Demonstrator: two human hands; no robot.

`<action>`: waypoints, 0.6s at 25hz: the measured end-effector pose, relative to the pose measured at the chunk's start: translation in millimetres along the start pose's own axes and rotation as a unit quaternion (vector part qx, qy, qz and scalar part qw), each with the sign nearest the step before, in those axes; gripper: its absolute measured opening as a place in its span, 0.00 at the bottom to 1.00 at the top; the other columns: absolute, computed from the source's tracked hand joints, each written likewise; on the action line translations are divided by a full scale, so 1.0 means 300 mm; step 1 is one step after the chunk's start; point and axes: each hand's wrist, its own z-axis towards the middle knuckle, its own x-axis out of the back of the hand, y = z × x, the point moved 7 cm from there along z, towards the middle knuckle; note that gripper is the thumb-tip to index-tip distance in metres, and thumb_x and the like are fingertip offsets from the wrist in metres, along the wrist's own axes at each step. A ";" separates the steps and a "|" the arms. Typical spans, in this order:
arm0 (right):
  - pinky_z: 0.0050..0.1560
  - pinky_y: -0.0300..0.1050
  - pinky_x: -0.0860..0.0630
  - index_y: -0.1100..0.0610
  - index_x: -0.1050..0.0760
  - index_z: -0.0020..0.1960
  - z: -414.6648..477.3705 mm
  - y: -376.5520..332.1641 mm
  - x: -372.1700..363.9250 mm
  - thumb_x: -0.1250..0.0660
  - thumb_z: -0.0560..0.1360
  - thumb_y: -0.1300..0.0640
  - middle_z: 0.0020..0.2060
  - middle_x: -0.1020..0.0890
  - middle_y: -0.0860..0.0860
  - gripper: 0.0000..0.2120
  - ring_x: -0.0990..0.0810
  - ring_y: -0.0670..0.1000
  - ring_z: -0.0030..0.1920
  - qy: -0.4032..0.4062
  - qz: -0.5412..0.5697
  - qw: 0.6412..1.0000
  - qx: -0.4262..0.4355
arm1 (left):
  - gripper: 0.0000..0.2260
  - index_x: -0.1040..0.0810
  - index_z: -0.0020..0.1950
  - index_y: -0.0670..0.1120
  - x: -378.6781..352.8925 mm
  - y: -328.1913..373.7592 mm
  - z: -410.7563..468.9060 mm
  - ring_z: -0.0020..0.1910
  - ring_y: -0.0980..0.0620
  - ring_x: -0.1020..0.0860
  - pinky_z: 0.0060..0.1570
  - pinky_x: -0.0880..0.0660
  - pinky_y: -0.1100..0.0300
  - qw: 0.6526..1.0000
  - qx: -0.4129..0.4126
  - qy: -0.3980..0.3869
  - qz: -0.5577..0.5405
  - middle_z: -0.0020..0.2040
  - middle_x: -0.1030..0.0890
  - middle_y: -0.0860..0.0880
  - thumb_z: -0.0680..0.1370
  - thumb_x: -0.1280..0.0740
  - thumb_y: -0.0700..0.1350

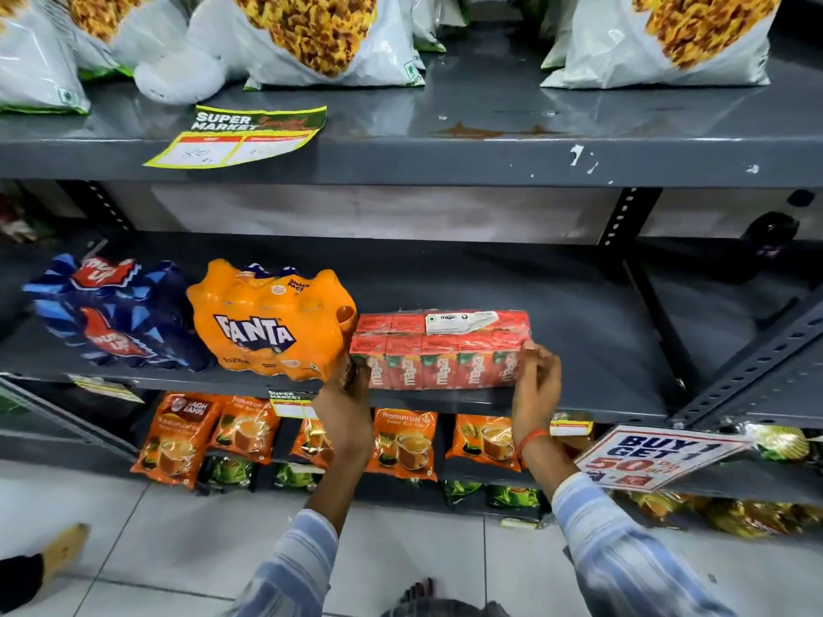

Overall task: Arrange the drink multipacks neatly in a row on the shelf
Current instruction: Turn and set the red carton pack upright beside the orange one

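Red juice-carton pack [441, 351] on middle shelf [579, 331], touching orange soda pack [269, 320]; blue soda pack [111, 316] at far left. Left hand [345, 396] and right hand [536, 382] grip carton pack's 2 ends.

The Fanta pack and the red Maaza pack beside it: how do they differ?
The Fanta pack is orange, bulgy shrink-wrap; the Maaza pack is red, a flat-sided block of cartons. Fanta sits untouched; the left hand and right hand flank Maaza's ends. Both rest on the middle shelf.
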 end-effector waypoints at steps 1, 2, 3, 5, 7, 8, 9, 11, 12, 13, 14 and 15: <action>0.41 0.22 0.28 0.59 0.32 0.50 -0.007 0.007 -0.004 0.42 0.79 0.60 0.49 0.26 0.53 0.02 0.25 0.39 0.44 0.007 0.008 1.000 0.000 | 0.10 0.20 0.49 0.35 0.007 0.005 0.004 0.43 0.37 0.18 0.39 0.31 0.58 1.000 -0.015 -0.002 0.014 0.46 0.16 0.35 0.74 0.31 0.41; 0.41 0.23 0.28 0.59 0.32 0.50 -0.012 0.008 -0.009 0.42 0.79 0.61 0.49 0.26 0.53 0.02 0.25 0.38 0.43 0.014 0.014 1.000 0.003 | 0.10 0.20 0.50 0.35 0.009 0.006 0.009 0.43 0.38 0.18 0.39 0.30 0.58 0.999 -0.028 -0.008 0.022 0.46 0.16 0.35 0.74 0.31 0.41; 0.41 0.22 0.28 0.59 0.32 0.50 -0.013 0.012 -0.009 0.42 0.79 0.60 0.49 0.26 0.53 0.02 0.24 0.37 0.42 0.023 0.010 1.000 0.005 | 0.10 0.20 0.50 0.36 0.009 0.002 0.016 0.43 0.38 0.18 0.39 0.29 0.58 0.999 -0.035 -0.016 0.025 0.47 0.16 0.36 0.74 0.31 0.42; 0.42 0.22 0.29 0.58 0.31 0.49 -0.013 0.016 -0.012 0.42 0.79 0.59 0.50 0.25 0.54 0.03 0.25 0.39 0.44 0.033 0.005 0.999 0.008 | 0.10 0.20 0.51 0.37 0.003 -0.012 0.034 0.44 0.40 0.18 0.40 0.28 0.59 0.999 -0.037 -0.033 0.017 0.47 0.16 0.37 0.74 0.31 0.42; 0.43 0.24 0.28 0.51 0.31 0.45 -0.024 0.011 -0.019 0.42 0.80 0.57 0.50 0.25 0.53 0.05 0.26 0.43 0.46 0.034 0.006 0.999 0.006 | 0.09 0.20 0.49 0.37 -0.004 -0.017 0.045 0.44 0.40 0.18 0.40 0.29 0.59 0.998 -0.035 -0.050 0.007 0.47 0.16 0.38 0.75 0.31 0.42; 0.43 0.25 0.28 0.48 0.32 0.44 -0.028 0.008 -0.024 0.43 0.80 0.56 0.49 0.26 0.53 0.07 0.26 0.43 0.46 0.034 0.003 0.999 0.006 | 0.08 0.20 0.49 0.37 -0.009 -0.020 0.053 0.45 0.41 0.18 0.40 0.29 0.59 0.998 -0.031 -0.055 0.004 0.47 0.16 0.38 0.75 0.31 0.42; 0.44 0.26 0.28 0.47 0.34 0.43 -0.035 0.009 -0.025 0.43 0.80 0.55 0.48 0.26 0.52 0.08 0.25 0.41 0.46 0.038 0.000 0.999 0.004 | 0.08 0.20 0.48 0.36 -0.011 -0.023 0.062 0.45 0.41 0.18 0.41 0.30 0.59 0.998 -0.026 -0.060 0.001 0.47 0.16 0.38 0.75 0.31 0.41; 0.42 0.23 0.29 0.49 0.34 0.43 -0.047 0.000 -0.024 0.45 0.81 0.57 0.44 0.26 0.48 0.08 0.25 0.31 0.41 0.042 -0.004 0.999 0.003 | 0.09 0.20 0.48 0.35 -0.016 -0.027 0.072 0.46 0.41 0.19 0.42 0.29 0.59 0.997 -0.030 -0.068 -0.005 0.48 0.16 0.38 0.75 0.31 0.41; 0.40 0.21 0.30 0.51 0.34 0.45 -0.050 -0.009 -0.025 0.45 0.81 0.57 0.43 0.26 0.45 0.06 0.25 0.27 0.38 0.036 -0.004 0.999 0.005 | 0.09 0.20 0.48 0.35 -0.017 -0.023 0.073 0.46 0.41 0.19 0.42 0.29 0.59 0.997 -0.039 -0.069 -0.004 0.48 0.16 0.38 0.75 0.31 0.41; 0.40 0.20 0.30 0.54 0.34 0.47 -0.047 -0.009 -0.023 0.45 0.81 0.58 0.42 0.26 0.43 0.04 0.25 0.26 0.37 0.027 -0.007 1.000 0.005 | 0.08 0.20 0.48 0.35 -0.018 -0.020 0.074 0.46 0.41 0.19 0.42 0.29 0.59 0.996 -0.049 -0.068 -0.003 0.48 0.16 0.38 0.75 0.32 0.40; 0.40 0.20 0.30 0.56 0.34 0.49 -0.050 -0.009 -0.021 0.45 0.81 0.57 0.42 0.26 0.42 0.03 0.25 0.25 0.37 0.018 -0.009 1.000 0.001 | 0.08 0.20 0.47 0.35 -0.019 -0.017 0.072 0.45 0.41 0.19 0.42 0.29 0.59 0.996 -0.057 -0.067 -0.003 0.47 0.16 0.37 0.75 0.32 0.40; 0.39 0.19 0.30 0.56 0.34 0.50 -0.053 -0.009 -0.017 0.45 0.81 0.58 0.42 0.26 0.42 0.03 0.26 0.25 0.36 0.016 -0.015 1.000 -0.001 | 0.07 0.20 0.47 0.35 -0.020 -0.013 0.071 0.45 0.41 0.19 0.42 0.29 0.59 0.996 -0.062 -0.069 -0.006 0.47 0.16 0.37 0.75 0.32 0.39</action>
